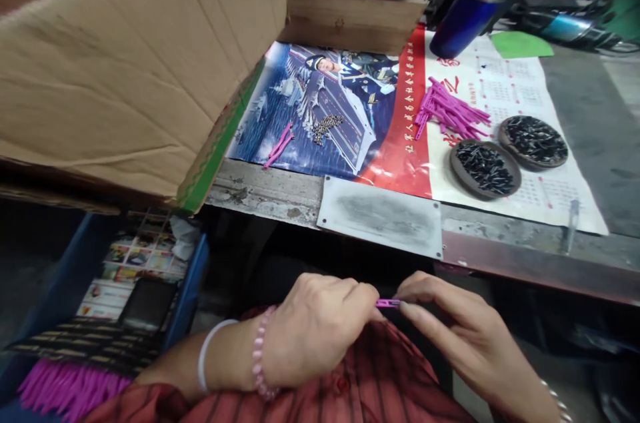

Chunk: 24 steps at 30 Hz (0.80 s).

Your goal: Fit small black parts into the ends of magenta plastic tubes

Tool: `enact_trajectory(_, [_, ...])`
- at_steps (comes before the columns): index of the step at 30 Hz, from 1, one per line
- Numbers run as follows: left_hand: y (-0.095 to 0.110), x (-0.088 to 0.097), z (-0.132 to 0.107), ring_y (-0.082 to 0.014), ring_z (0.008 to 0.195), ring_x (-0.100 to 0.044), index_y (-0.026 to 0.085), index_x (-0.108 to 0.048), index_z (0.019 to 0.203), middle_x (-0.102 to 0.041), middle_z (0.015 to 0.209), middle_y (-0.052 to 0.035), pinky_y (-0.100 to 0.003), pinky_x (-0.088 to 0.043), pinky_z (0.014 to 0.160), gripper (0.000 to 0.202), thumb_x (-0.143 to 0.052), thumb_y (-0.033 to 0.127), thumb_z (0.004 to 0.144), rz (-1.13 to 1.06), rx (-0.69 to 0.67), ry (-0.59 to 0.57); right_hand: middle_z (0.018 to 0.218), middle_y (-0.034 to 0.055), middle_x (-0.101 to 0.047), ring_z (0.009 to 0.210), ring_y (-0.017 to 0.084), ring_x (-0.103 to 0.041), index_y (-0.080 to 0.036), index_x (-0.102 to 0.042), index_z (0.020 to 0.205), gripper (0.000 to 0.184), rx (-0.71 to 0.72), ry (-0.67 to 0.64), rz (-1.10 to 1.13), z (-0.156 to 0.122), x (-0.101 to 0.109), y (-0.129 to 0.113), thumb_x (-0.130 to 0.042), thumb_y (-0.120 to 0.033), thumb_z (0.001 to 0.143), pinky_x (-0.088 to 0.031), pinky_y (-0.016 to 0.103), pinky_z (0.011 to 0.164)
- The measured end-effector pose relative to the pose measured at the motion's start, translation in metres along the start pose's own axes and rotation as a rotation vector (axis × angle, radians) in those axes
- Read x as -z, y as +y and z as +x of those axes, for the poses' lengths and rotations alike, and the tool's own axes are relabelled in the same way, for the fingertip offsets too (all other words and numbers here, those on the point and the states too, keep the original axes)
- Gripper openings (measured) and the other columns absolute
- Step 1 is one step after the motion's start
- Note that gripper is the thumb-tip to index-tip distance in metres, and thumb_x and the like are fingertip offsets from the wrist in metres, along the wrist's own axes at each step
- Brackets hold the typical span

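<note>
Low in the view, above a red striped shirt, my left hand (325, 323) is closed around one end of a slim magenta plastic piece (387, 303) with a slot in it. At the other end of that piece, the thumb and forefinger of my right hand (455, 329) pinch it. Something dark shows by the right fingertips, too small to name. On the table, a pile of similar magenta pieces (450, 109) lies behind two round bowls (467, 188) (543, 163) of small black-and-silver parts. A few more magenta pieces (280, 145) lie beside a cluster of small dark metal parts (327, 129).
A large cardboard box (125, 69) stands at the left. The table carries a poster (395, 163) and a grey-smeared white plate (380, 216) at its front edge. A blue flask (470, 13) stands at the back. Below left, a blue bin (187, 289) holds many magenta pieces (70, 389).
</note>
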<state>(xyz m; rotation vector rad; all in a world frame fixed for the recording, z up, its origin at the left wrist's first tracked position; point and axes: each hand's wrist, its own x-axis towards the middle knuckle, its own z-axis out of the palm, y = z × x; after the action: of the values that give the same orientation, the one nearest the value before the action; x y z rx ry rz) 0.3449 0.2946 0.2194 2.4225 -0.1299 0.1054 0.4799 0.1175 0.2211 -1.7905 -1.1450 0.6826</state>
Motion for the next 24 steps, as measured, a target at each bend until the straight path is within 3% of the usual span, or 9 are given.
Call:
enact_trajectory(5, [-0.002,0.000,0.000,-0.0181,0.058,-0.065,0.014,-0.062,0.084,-0.066,0.066,-0.0033,-0.029,-0.048,0.054,0.036,-0.038,0.027,0.107,0.061,-0.028,0.047,0.074,-0.0015,-0.061,0.063,0.011,-0.059,-0.022,-0.056,0.083,0.016,-0.011,-0.016,-0.031,0.002,-0.003,-0.003,-0.055,-0.018,0.098,-0.047,0.020,0.059])
enact_trajectory(11, [-0.003,-0.005,-0.001,-0.0179,0.064,-0.068,0.012,-0.062,0.106,-0.071,0.075,-0.0041,-0.029,-0.053,0.058,0.025,-0.039,0.019,0.106,0.104,-0.087,0.157,0.072,-0.0010,-0.060,0.062,0.012,-0.057,-0.022,-0.055,0.080,0.018,-0.018,-0.035,0.012,0.005,-0.010,-0.001,-0.053,-0.019,0.098,-0.047,0.020,0.058])
enact_trajectory(18, [-0.015,-0.011,-0.006,-0.0173,0.069,-0.072,0.011,-0.062,0.103,-0.075,0.079,-0.0068,-0.028,-0.057,0.065,0.020,-0.042,0.013,0.103,0.017,-0.151,0.243,0.070,-0.0007,-0.060,0.061,0.012,-0.056,-0.021,-0.053,0.076,0.023,-0.091,-0.056,0.091,0.017,-0.015,-0.002,-0.054,-0.026,0.099,-0.046,0.021,0.058])
enact_trajectory(24, [-0.024,-0.012,-0.011,-0.0186,0.059,-0.067,0.010,-0.062,0.100,-0.070,0.071,-0.0054,-0.030,-0.052,0.055,0.021,-0.041,0.012,0.102,-0.028,-0.148,0.225,0.070,-0.0015,-0.060,0.063,0.012,-0.056,-0.021,-0.053,0.076,0.026,-0.114,-0.090,0.084,0.024,-0.024,0.000,-0.051,-0.029,0.101,-0.046,0.020,0.061])
